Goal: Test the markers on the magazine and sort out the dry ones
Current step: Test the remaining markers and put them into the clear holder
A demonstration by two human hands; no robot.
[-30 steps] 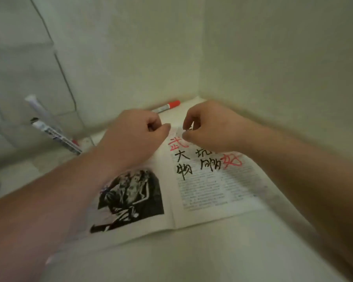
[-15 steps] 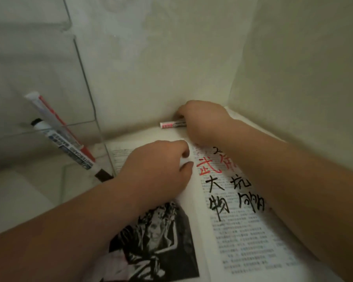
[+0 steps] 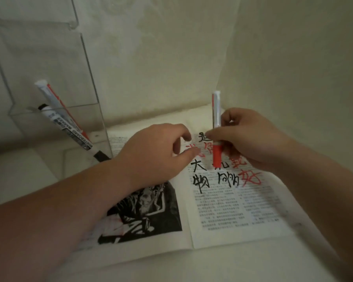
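Observation:
An open magazine (image 3: 218, 212) lies on the white table, its right page covered with black and red handwritten characters. My right hand (image 3: 251, 139) grips a white marker with a red cap (image 3: 216, 127), held upright over the writing, cap end down. My left hand (image 3: 157, 155) hovers over the magazine's middle fold, fingers loosely curled, thumb and forefinger apart, holding nothing. Two more markers (image 3: 63, 119) lean inside a clear acrylic holder (image 3: 86, 82) at the left.
Cream walls meet in a corner right behind the magazine. The acrylic holder stands close to the magazine's left top corner. Bare white table runs along the front edge and at the far left.
My right hand reached to the back wall, picked up the red-capped marker lying there and brought it upright over the page. My left hand stayed near the fold and opened slightly.

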